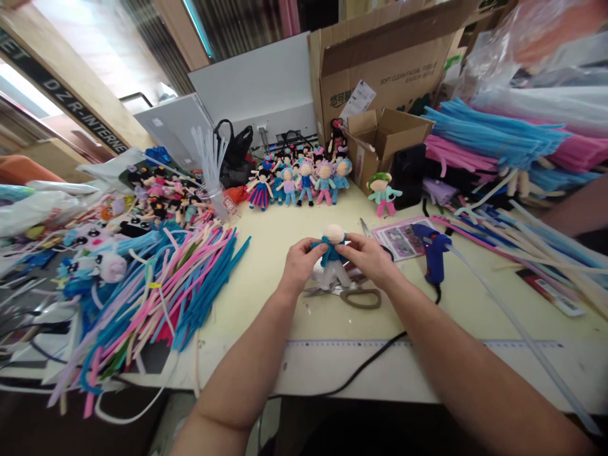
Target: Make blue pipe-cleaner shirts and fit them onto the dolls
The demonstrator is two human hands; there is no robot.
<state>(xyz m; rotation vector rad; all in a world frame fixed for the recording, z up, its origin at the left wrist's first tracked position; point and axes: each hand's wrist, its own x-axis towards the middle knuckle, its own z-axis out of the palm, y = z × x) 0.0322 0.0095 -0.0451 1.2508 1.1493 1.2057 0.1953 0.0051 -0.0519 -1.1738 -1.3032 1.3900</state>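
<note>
Left of the hands lies a heap of pink, blue and white fuzzy pipe-cleaner stems (161, 285). The left hand (300, 265) and right hand (369, 258) both pinch closed on a small unfinished doll with a white ball head and teal wrapped body (332, 253), held upright between them above grey-handled scissors (351, 294). It looks like the teal wrap is being shaped; tightening it calls for a steady two-sided pinch. A blue glue gun (433, 253) rests just right.

Scissors (349, 294) under doll (332, 256); glue gun (433, 253) right, seemingly apart.
</note>
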